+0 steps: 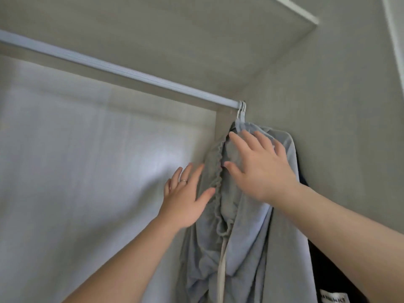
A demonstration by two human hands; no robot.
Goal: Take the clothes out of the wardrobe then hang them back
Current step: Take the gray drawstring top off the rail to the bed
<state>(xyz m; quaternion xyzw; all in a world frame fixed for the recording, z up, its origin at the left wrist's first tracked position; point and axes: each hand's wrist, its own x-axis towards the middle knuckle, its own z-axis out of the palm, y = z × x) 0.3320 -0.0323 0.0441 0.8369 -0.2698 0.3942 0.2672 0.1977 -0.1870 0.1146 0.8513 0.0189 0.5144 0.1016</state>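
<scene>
Two bare forearms reached up from the bottom edge, both hands on the job. The left hand [185, 193] was flat, fingers straight and a bit spread, one ring [183, 181] on it, thumb and fingertips just touching the left edge of the grey clothes [247, 237]. The right hand [262, 169] sat higher, palm laid against the top of that same bundle, fingers fanned apart and not curled round anything. So neither hand was actually gripping, just pressing on fabric.

The grey stuff hung bunched up in the right corner of the wardrobe. It had one gathered elastic edge running down between the two hands and one pale drawstring [220, 270] dangling below. Couldn't tell if it was one grey piece or two, since the shades differed a little. One dark garment [314, 259] hung behind it against the side wall [338, 106], with one white label [333, 299] showing low down.

Above the right hand's fingertips, roughly three white hanger hooks [241, 110] were crammed together at the very end of the single rail [120, 71]; an exact count was too tight to make out. Behind all of it was the pale back panel [87, 149].
</scene>
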